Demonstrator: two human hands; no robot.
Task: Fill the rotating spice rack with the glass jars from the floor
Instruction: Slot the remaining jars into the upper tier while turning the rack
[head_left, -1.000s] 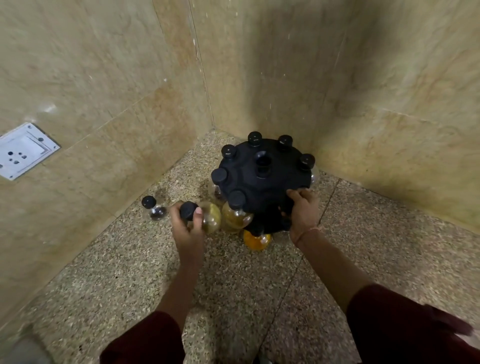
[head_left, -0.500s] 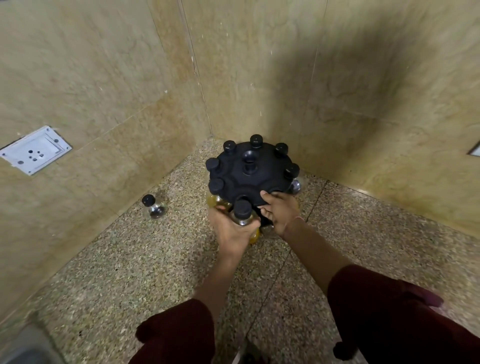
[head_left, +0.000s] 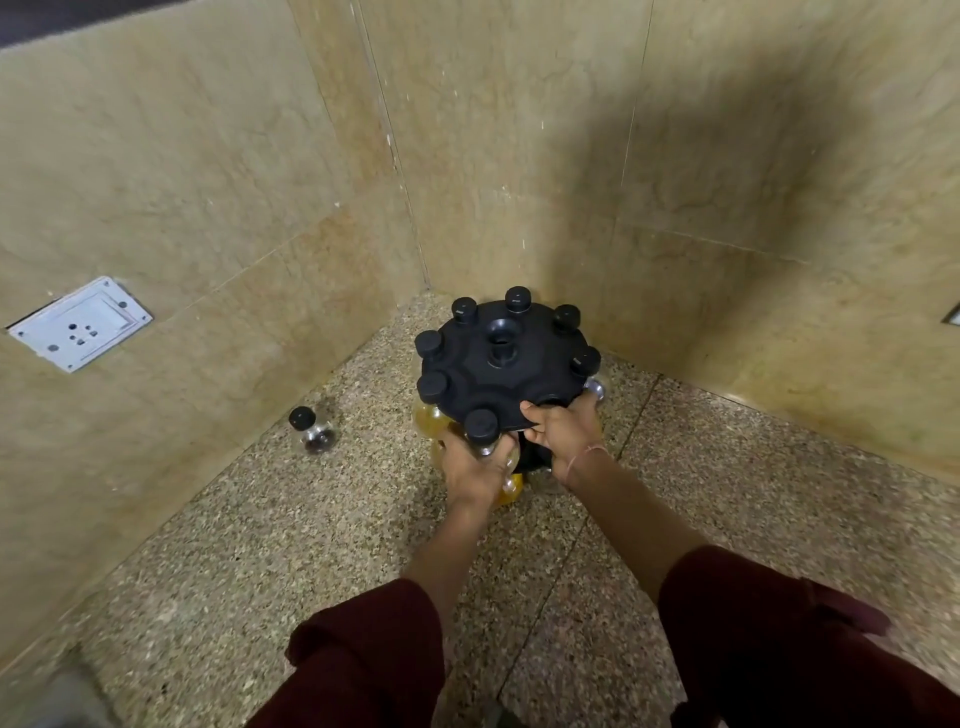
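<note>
While spice rack (head_left: 498, 374) stands on speckled floor (head_left: 311, 545) in corner, centre of frame, its near rim is gripped by right hand (head_left: 563, 436), thumb laid on top. Jar (head_left: 482, 426) with black cap is held by left hand (head_left: 475, 470) at rack's near edge, fingers curled round glass; whether it is seated in slot cannot be told. Other black caps are ranged round rim. Second jar (head_left: 310, 431) stands on floor left of centre, near wall, well apart from rack. Wall socket (head_left: 78, 325) is seen at left edge.
</note>
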